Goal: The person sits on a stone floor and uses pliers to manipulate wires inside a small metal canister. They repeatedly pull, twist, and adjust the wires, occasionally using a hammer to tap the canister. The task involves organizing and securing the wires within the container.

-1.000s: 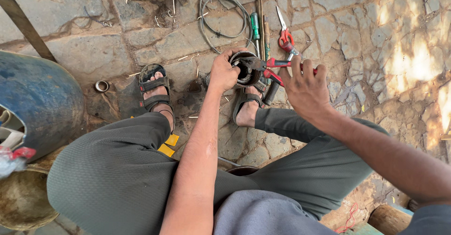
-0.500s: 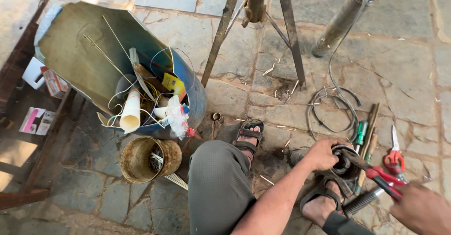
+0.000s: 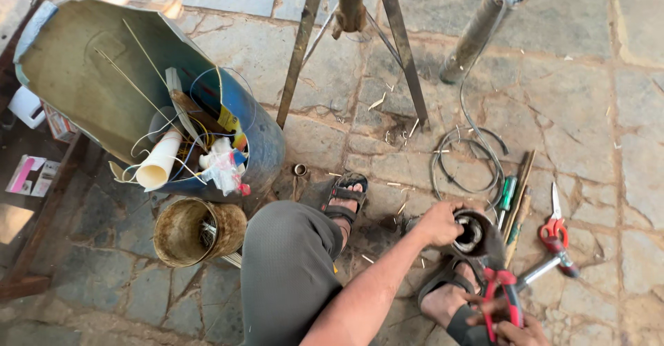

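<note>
Mid-job on the motor housing (image 3: 472,233), which is braced between the sandalled feet with its axis near-vertical and open end up: left hand (image 3: 438,223) is clamped on its rim, right hand (image 3: 515,329) is fisted on red-handled pliers (image 3: 499,284), jaws probably inside; next needs a steady pull.

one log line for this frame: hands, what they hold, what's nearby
left hand: steadies black cylindrical part | right hand: holds red-handled pliers at part | nearby: scissors, coiled wire
</note>
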The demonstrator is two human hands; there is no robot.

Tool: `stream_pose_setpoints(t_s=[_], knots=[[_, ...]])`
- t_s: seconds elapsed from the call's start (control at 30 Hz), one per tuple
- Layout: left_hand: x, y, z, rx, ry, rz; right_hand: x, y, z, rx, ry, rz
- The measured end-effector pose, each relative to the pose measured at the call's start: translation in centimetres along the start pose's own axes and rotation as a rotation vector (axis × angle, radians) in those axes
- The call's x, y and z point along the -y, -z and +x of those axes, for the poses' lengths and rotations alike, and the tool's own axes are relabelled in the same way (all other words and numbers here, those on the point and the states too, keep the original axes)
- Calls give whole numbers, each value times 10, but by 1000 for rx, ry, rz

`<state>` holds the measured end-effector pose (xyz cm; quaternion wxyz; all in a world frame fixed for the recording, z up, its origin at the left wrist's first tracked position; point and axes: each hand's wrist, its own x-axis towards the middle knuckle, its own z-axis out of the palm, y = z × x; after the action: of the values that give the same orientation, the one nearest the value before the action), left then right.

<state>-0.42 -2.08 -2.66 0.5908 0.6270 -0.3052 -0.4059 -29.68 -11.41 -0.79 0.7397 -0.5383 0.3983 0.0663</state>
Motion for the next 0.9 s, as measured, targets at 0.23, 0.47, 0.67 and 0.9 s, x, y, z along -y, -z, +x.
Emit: stream_pose_setpoints(t_s=[0.23,0.47,0.67,0.9], knots=[[-36,13,-13,138,42,370,46,-51,-74,-124,-60,145],[-29,12,-4,100,-43,-282,131,-71,-88,-218,-186,-522],[-39,6,-3,78,-85,-275,187,-89,-91,-474,62,-1556],[-43,0,-1,87,-78,-283,209,-112,-79,-476,4,-1924]])
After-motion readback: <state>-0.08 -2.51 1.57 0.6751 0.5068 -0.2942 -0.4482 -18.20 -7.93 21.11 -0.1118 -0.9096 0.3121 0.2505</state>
